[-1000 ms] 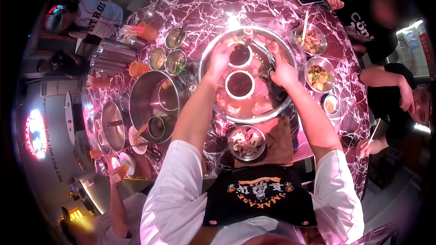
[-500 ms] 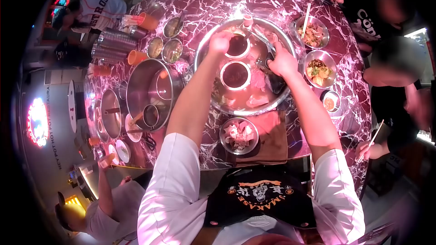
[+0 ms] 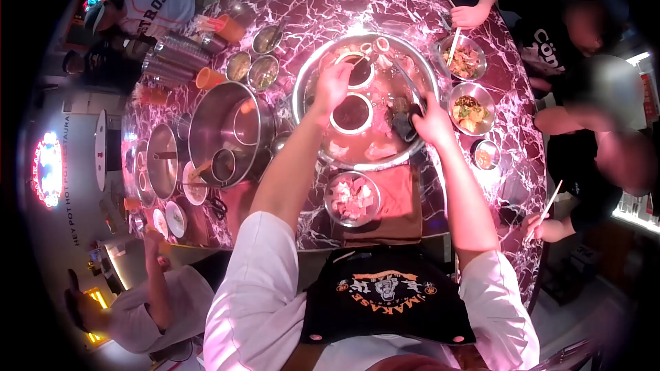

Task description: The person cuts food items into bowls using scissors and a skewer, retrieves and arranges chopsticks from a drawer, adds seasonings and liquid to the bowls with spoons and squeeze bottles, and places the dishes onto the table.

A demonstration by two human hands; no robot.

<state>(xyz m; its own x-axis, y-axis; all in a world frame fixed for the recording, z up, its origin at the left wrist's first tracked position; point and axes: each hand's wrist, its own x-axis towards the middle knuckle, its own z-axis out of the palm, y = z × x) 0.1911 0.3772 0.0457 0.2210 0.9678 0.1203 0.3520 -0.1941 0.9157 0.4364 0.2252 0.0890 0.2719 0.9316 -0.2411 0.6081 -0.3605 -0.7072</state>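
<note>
A wide round steel basin holds meat pieces and two small bowls of dark liquid, the nearer bowl and the farther bowl. Over the basin's left side, my left hand has its fingers closed beside the farther bowl; a thin thing seems to stick out from them, too small to name. My right hand is wrapped round long metal tongs at the basin's right, their tips toward the far side. Close by the right fingers lies a dark lump, its kind unclear.
A steel bowl of pale chunks stands in front, beside a brown cloth. Left are a deep steel pot and stacked metal cups. Food bowls line the right, where other people sit; one person's hand holds chopsticks.
My left hand has drawn slightly nearer, and my right hand has moved down along the basin with the tongs. At the far right, another person's hand has reached over a food bowl with chopsticks.
</note>
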